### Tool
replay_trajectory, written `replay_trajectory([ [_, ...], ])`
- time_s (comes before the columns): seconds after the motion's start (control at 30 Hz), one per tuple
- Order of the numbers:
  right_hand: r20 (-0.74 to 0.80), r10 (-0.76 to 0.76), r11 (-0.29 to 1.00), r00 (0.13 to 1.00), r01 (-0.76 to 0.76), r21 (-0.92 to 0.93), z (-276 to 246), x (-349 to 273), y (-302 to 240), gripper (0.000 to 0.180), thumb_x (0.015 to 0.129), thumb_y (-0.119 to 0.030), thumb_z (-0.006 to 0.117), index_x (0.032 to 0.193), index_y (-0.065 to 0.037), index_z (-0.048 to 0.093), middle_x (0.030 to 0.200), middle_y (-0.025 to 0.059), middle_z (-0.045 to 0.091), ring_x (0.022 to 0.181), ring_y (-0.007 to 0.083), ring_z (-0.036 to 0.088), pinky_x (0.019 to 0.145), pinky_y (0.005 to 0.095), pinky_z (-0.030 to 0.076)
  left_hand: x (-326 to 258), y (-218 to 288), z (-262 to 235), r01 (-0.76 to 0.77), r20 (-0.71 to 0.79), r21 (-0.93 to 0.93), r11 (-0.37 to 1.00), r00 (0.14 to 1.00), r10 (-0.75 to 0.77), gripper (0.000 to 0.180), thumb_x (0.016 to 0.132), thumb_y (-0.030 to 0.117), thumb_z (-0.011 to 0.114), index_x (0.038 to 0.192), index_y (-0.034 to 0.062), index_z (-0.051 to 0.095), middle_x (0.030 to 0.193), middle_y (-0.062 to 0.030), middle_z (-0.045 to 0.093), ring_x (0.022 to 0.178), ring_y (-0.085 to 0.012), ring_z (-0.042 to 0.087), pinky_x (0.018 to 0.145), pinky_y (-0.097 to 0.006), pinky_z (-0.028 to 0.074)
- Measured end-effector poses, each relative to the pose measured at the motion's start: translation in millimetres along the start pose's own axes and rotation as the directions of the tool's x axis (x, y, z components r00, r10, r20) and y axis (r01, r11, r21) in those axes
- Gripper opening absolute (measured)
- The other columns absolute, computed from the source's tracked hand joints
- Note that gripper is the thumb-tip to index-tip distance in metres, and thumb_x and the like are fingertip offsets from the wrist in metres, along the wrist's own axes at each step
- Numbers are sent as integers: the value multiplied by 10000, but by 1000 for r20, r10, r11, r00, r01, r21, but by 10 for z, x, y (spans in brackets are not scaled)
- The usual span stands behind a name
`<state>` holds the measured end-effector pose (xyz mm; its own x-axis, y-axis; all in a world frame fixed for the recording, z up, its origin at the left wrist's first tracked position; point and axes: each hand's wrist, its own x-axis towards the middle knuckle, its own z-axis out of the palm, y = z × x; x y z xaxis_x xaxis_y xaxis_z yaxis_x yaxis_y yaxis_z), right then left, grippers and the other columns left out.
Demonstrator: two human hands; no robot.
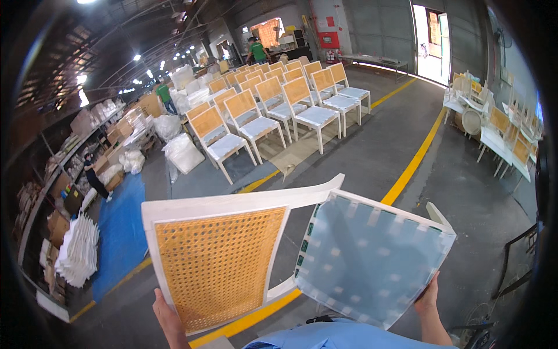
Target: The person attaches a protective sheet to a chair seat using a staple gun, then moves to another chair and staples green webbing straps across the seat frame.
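Observation:
A pale whitewashed wooden chair [250, 205] is held up in front of me, tipped over sideways. Its back, a panel of woven tan cane [218, 267], is on the left, and its blue-grey seat [372, 256] with whitish patches and strapping along the edges is on the right. My left hand [167, 317] grips the outer edge of the back's frame, fingers partly hidden behind it. At the seat's lower right edge, my right hand [429, 296] is closed on the frame, its fingers mostly out of sight underneath.
Rows of similar cane-back chairs [317, 113] stand ahead on the grey floor [366, 151]. More chairs [505, 136] are stacked at the right. Yellow lines [421, 154] cross the floor. Wrapped bundles [183, 153], shelves and a blue sheet [122, 232] line the left; several people stand farther off.

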<state>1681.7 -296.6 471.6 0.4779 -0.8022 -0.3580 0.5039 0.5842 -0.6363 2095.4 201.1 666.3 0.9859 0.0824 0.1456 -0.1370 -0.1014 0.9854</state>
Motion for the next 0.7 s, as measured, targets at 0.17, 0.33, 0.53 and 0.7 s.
replay_trajectory([
  [0.17, -186, 14, 993, 982, 8, 117, 1101, 1401, 827, 721, 1044, -678, 391, 1520, -143, 479, 1475, 102, 555, 1318, 329, 549, 1087, 514, 476, 1822, 1, 1338, -51, 31, 147, 988, 998, 47, 581, 1140, 401, 379, 999, -66, 695, 897, -84, 706, 791, -133, 623, 735, -329, 494],
  [0.33, -137, 99, 995, 986, -102, -16, 2408, 2894, 867, 703, 1053, -666, 383, 1520, -149, 476, 1478, 123, 539, 1309, 336, 551, 1083, 536, 474, 3115, -245, 2083, 136, -90, 103, 985, 988, -127, 553, 1126, 450, 405, 1156, -53, 633, 1106, -122, 647, 975, -187, 643, 854, -353, 510],
  [0.53, -244, 74, 969, 967, -127, -211, 3501, 4431, 1017, 664, 1093, -598, 328, 1523, -111, 464, 1473, 149, 543, 1342, 360, 529, 1097, 551, 464, 4520, -1080, 2450, 142, -102, 313, 939, 988, -115, 568, 1116, 406, 425, 1322, -76, 644, 1170, -181, 719, 1014, -290, 676, 848, -407, 547],
  [0.7, -238, 117, 960, 964, -171, -222, 4556, 5793, 1592, 641, 1102, -576, 325, 1524, -113, 463, 1480, 121, 544, 1340, 338, 535, 1102, 518, 466, 5921, -1548, 3128, 236, -157, 449, 862, 970, -183, 580, 1122, 413, 408, 1349, -74, 629, 1180, -202, 716, 1008, -296, 679, 852, -419, 547],
])
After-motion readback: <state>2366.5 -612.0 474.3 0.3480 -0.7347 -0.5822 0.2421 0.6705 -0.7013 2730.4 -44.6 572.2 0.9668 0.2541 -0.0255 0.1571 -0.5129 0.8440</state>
